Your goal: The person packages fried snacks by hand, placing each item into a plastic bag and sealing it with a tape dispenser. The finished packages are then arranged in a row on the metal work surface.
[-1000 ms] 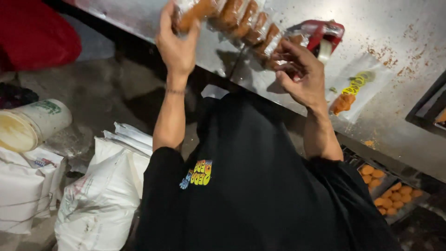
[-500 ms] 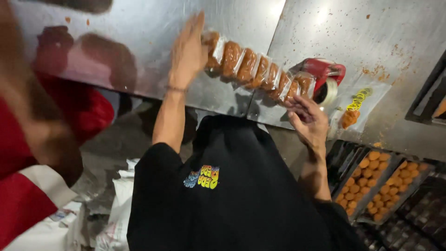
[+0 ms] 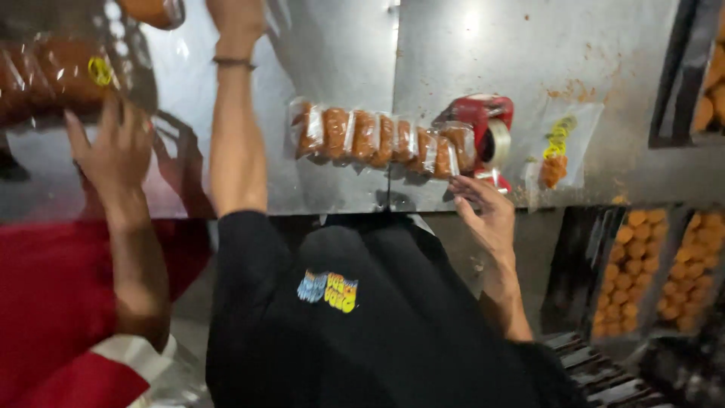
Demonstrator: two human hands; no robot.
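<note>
Packet of biscuits [image 3: 381, 140]: lay flat on the steel table [image 3: 574, 53], near edge, centre. Right hand [image 3: 483, 215] rested loosely open beside its right end, perhaps steadying. Left hand [image 3: 236, 19] reached far; grip unclear. Tape dispenser [image 3: 487, 128] adjoined.

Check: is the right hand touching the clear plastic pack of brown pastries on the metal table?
Apart. The head view shows bare metal table between the right hand and the clear pastry pack.
</note>
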